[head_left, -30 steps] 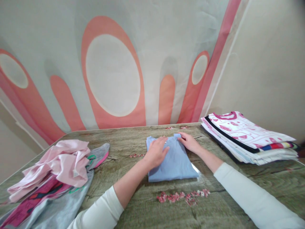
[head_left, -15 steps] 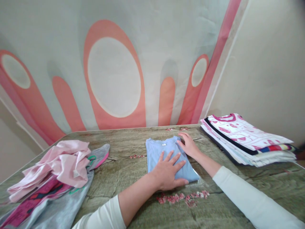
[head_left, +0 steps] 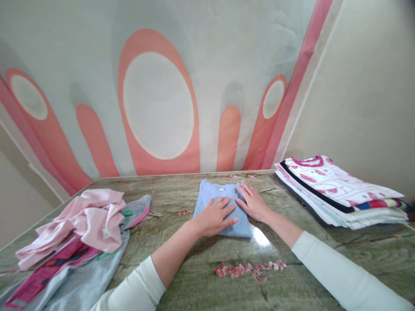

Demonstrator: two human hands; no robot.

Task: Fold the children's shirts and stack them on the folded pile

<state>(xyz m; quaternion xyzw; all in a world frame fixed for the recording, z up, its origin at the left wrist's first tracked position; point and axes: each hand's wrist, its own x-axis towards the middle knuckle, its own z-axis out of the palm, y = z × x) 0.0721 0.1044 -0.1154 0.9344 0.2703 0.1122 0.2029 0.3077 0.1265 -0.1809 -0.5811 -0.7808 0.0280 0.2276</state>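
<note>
A light blue T-shirt (head_left: pixel 218 199) lies folded into a neat rectangle on the table, its neckline and small white label at the far end. My left hand (head_left: pixel 214 217) rests flat across its lower left part, fingers spread. Against the shirt's upper right edge lies my right hand (head_left: pixel 254 203), palm down with the fingers stretched over the cloth. Neither hand grips the fabric. The shirt's left lower corner is hidden beneath my left hand.
On the right stands a stack of folded clothes (head_left: pixel 340 183), a white and pink printed top uppermost. A loose heap of clothes holds a pink garment (head_left: pixel 97 216) and a grey one (head_left: pixel 87 280) at left. The wood-patterned table (head_left: pixel 181 280) meets a decorated wall behind.
The blue T-shirt has shifted slightly away and to the left and now sits turned a little. My left hand moved left and away with it; my right hand came onto its right edge.
</note>
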